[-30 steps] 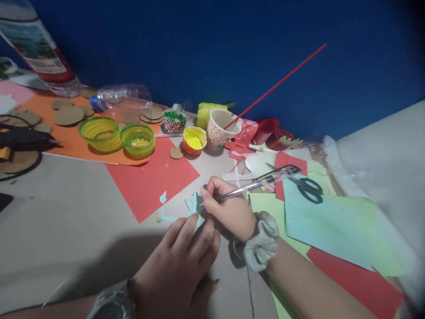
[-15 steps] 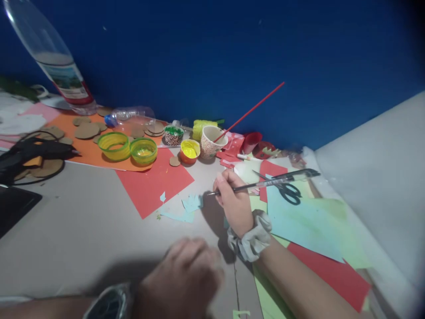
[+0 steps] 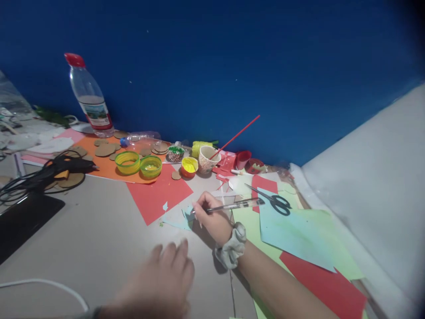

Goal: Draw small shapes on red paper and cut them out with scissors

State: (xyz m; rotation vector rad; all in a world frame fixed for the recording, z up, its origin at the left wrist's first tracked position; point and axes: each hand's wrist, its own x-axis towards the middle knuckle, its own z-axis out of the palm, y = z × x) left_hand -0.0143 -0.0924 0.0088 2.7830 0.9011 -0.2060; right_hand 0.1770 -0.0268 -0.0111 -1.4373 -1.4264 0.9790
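Observation:
My right hand [image 3: 215,221], a grey scrunchie [image 3: 231,248] round its wrist, is closed on a black pen with a clear barrel [image 3: 239,204]. The pen's tip is at a small light-blue paper cutout [image 3: 187,213], part of which the hand hides. Beside that lie a light-blue paper scrap [image 3: 175,223] and a tiny one [image 3: 165,206]. My left hand [image 3: 162,281], blurred, is held low over the table with its fingers apart and nothing seen in it. A red paper sheet [image 3: 154,199] lies beyond the scraps.
Black scissors [image 3: 279,204] rest on blue-green paper [image 3: 295,243] at right. Behind stand a paper cup with a red stick [image 3: 207,161], a yellow paint cup [image 3: 189,170], and yellow-green rings [image 3: 127,165]. A water bottle [image 3: 94,108], glue gun [image 3: 68,166] and black tablet-like object [image 3: 29,221] are at left.
The camera view has shifted. My right hand has brought the pen tip leftward onto the light-blue cutout. My left hand has moved left and its fingers have spread.

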